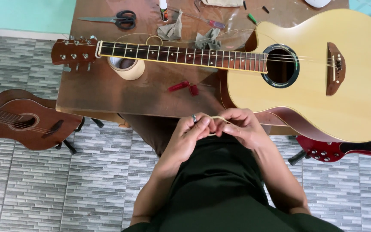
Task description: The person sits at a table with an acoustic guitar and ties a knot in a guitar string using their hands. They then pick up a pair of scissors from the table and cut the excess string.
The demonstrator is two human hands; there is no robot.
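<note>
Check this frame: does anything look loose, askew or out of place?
Yes: a loose guitar string arcs off the pale acoustic guitar across the table. Both hands pinch a thin coiled string.

Brown wooden table (99, 92) carries 1 pale acoustic guitar (323, 81) lying flat, its neck running left over a roll of tape (127, 68). Beyond the neck: black-handled scissors (119, 19), a small bottle (163, 9), a screwdriver (207, 21) and 2 crumpled grey cloths (172, 30); on its near side, 2 red plastic pieces (184, 87). On the grey tiled floor (35, 193), 1 dark brown guitar (24, 122) lies left of the table, and 1 red guitar (344, 149) shows below the pale guitar's body.
</note>
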